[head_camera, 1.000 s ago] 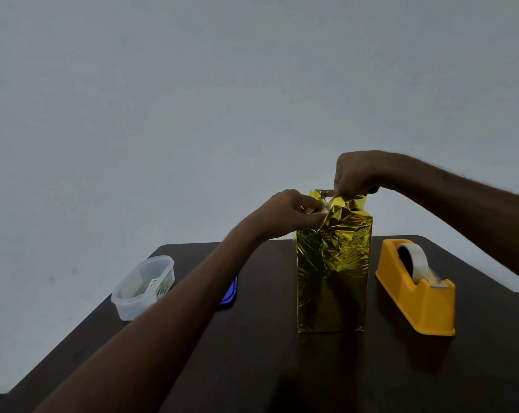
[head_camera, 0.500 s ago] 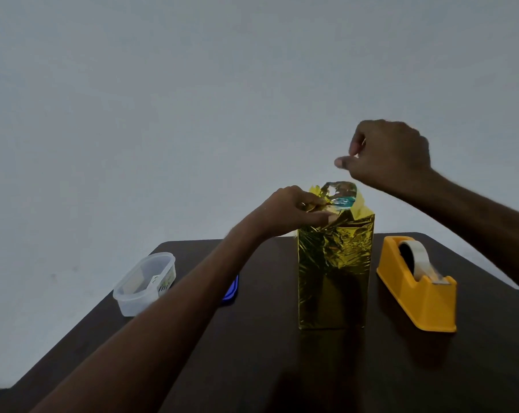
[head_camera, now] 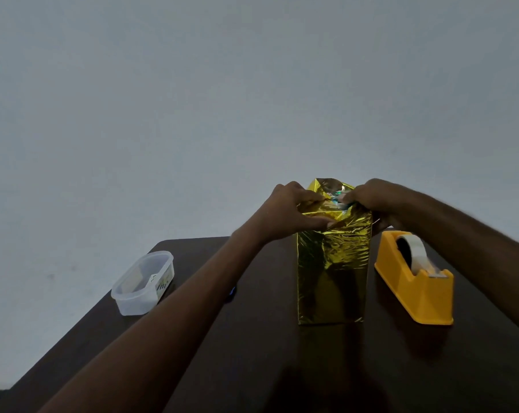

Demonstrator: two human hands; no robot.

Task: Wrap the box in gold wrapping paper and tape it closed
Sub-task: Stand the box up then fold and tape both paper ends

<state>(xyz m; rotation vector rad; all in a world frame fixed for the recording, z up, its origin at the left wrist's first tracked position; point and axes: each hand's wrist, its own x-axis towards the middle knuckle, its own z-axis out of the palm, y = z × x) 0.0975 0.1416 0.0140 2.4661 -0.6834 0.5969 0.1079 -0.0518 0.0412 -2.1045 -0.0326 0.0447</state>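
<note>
Dark glossy table (head_camera: 252, 368): both hands (left (head_camera: 285, 213), right (head_camera: 371, 201)) pinch crinkled gold foil atop the upright box (head_camera: 331, 272).

The wrapped box (head_camera: 332, 269) stands upright near the middle of the table (head_camera: 252, 368). Just right of it sits the tape dispenser (head_camera: 416, 287), apart from it. Well to the left, near the table's left edge, rests a plastic container (head_camera: 143, 283). The 2 hands meet at the box's top — left hand (head_camera: 294, 213) on its left side, right hand (head_camera: 374, 198) on its right.
</note>
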